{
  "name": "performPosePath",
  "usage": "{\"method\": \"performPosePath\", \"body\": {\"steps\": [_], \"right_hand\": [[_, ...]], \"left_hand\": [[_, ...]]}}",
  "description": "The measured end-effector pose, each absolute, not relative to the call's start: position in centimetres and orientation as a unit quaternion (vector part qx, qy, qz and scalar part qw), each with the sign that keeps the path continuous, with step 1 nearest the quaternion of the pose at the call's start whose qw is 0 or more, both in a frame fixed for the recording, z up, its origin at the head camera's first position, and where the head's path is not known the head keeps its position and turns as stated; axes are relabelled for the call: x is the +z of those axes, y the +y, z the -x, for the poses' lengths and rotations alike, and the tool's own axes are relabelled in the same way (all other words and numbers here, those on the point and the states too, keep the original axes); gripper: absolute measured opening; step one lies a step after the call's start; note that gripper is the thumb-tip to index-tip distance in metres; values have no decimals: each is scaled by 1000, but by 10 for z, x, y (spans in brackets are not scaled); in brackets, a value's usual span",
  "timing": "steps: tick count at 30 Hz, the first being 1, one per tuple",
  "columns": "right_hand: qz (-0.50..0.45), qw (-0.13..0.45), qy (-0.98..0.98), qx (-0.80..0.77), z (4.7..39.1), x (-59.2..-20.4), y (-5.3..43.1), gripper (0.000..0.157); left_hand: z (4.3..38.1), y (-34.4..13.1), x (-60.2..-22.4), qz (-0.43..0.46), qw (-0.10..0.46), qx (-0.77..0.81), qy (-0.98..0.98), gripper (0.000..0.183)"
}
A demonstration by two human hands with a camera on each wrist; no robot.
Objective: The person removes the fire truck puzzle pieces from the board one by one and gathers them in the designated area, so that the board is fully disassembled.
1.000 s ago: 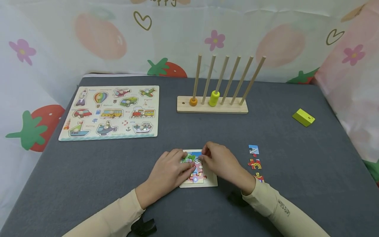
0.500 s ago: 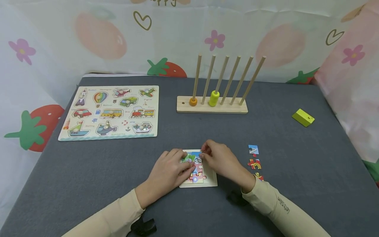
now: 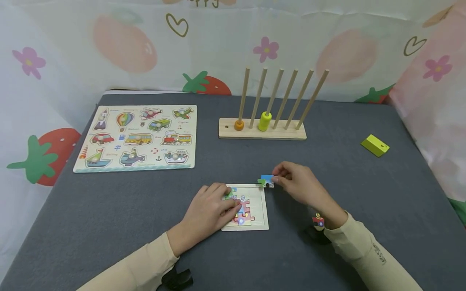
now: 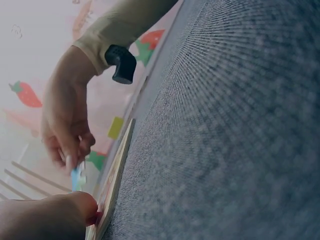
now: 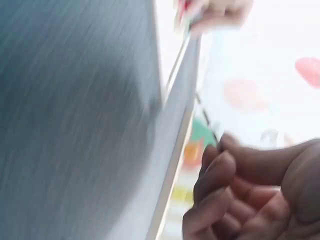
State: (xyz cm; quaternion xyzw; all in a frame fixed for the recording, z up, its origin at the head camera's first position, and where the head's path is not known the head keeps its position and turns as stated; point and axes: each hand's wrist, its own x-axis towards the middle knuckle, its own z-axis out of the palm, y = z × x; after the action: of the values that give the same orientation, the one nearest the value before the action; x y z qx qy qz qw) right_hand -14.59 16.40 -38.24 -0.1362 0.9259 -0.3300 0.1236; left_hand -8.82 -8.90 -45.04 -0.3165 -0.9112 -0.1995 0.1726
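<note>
Cream-coloured and flat, the vehicle board [image 3: 112,123] lies beyond my left hand [image 3: 211,206] and off to its left. That hand rests on a small puzzle tray [image 3: 259,208], fingers and thumb laid over its left part, with joined pieces [image 3: 244,214] showing beside the thumb; what lies wholly under the hand I cannot tell. At the tray's far right corner, between my two hands — which stand apart — is one blue-and-green piece [image 3: 267,180], pinched between finger and thumb of my right hand [image 3: 303,184]. It looks raised, though whether its lower edge touches the corner I cannot tell. Beyond both hands stands a peg rack [image 3: 225,132] with an orange bead [image 3: 238,125] and a yellow cylinder [image 3: 265,121]. A loose piece [image 3: 318,221] shows just beside my right wrist, and a yellow-green block [image 3: 375,145] sits on the tabletop [image 3: 127,214] farther right.

I judge the step in hand to be lifting this single piece clear while my left hand steadies the tray. If so, the next move calls for carrying it right and laying it near the loose one — pinch firm, no drag across the corner.
</note>
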Motion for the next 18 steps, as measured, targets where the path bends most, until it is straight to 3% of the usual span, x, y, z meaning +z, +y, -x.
{"method": "performPosePath", "body": {"steps": [9, 18], "right_hand": [[140, 167, 922, -321, 160, -388, 228, 12], [128, 168, 933, -292, 167, -398, 236, 14]], "left_hand": [[88, -89, -453, 317, 180, -217, -905, 16], [89, -89, -452, 313, 178, -223, -906, 17]]}}
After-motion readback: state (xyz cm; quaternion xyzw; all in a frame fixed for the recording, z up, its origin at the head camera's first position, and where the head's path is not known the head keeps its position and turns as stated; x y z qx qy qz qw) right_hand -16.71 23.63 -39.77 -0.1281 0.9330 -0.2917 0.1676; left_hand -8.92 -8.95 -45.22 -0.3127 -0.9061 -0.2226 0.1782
